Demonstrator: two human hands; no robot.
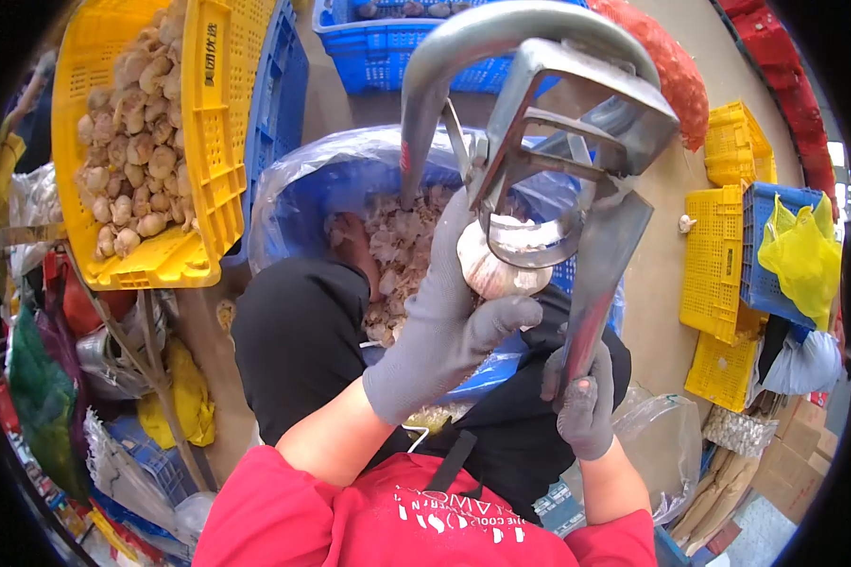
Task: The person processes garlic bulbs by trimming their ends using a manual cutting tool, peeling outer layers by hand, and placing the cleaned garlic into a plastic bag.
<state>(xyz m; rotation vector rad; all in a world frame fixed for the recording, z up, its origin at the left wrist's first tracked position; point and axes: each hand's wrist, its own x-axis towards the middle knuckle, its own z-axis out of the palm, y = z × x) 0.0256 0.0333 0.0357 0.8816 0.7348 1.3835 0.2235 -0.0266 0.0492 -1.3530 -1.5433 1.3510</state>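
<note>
My left hand (444,331), in a grey glove, holds a garlic bulb (497,269) against the ring-shaped blade of a metal cutting tool (576,104). The bulb's pale top lies inside the ring. My right hand (586,402), also gloved with a fingertip showing, is wrapped round the tool's lower handle (600,302). Below the tool, a blue crate (307,203) lined with clear plastic holds garlic skins and scraps (402,246).
A tilted yellow crate (222,123) full of garlic bulbs (142,142) stands at the left. Blue crates (373,57) are at the top, beside a red net sack (666,76). Yellow crates (713,265) and a yellow bag (799,250) are at the right.
</note>
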